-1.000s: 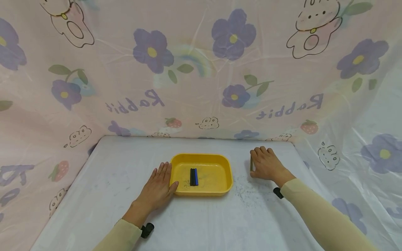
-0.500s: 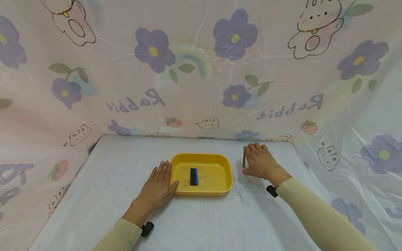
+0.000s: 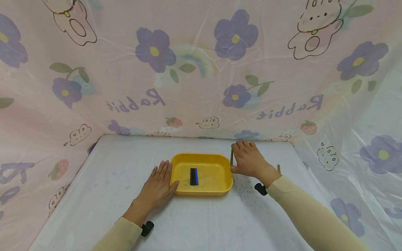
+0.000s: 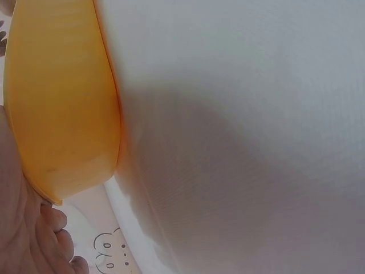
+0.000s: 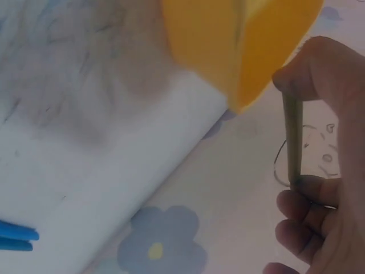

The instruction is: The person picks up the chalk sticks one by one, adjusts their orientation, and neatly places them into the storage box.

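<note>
My right hand point(image 3: 250, 159) pinches an olive-green crayon point(image 3: 231, 157) by its two ends, thumb at one and fingertips at the other. It hangs close to the right rim of a yellow tray point(image 3: 226, 181); the right wrist view shows the crayon point(image 5: 293, 140) beside the tray wall point(image 5: 199, 40). Inside the tray lie two black crayons point(image 3: 192, 176) and a blue crayon point(image 3: 196, 176), side by side. With fingers straight, my left hand point(image 3: 158, 190) rests against the tray's left side, thumb near its front corner. In the left wrist view, fingers point(image 4: 54, 220) show below the tray's outer wall point(image 4: 63, 108).
Another greenish stick point(image 3: 278, 169) shows behind the right forearm. Two blue-toned sticks point(image 5: 17, 231) lie on the table in the right wrist view. Coloured smudges point(image 3: 243, 193) mark the white table point(image 3: 201, 223). A printed curtain point(image 3: 194, 80) hangs behind the table and along its sides.
My right hand has carried the olive-green crayon left to the tray's right rim. A greenish stick has come into sight behind the forearm. The left hand and tray stay put.
</note>
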Available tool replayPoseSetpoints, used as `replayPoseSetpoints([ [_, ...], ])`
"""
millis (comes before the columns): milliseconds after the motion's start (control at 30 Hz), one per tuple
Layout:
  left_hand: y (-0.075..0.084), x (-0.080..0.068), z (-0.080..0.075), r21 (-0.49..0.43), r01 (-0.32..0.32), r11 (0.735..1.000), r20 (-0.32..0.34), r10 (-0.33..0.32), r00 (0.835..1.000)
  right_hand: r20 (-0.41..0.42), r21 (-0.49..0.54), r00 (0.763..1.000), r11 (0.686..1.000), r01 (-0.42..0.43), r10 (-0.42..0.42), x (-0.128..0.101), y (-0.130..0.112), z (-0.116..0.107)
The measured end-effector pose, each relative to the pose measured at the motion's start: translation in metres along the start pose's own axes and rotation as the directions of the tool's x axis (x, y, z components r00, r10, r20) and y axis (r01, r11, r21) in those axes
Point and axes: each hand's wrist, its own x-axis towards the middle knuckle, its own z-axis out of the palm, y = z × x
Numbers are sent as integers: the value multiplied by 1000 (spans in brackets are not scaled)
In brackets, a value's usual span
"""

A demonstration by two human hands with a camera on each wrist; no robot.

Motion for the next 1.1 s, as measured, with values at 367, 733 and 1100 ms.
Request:
replayPoseSetpoints([
  [367, 0, 0, -2, -19, 9, 1000, 19, -8, 1000, 62, -25, 997, 999, 46, -44, 17, -34, 1],
  [733, -1, 0, 0, -39, 6, 999, 0, -6, 1000, 78, 20, 993, 996, 83, -85, 23, -60, 11],
  [1100, 0, 0, 0, -42, -1, 999, 2, 1, 1000, 138, 18, 986, 995, 96, -98, 25, -82, 13],
])
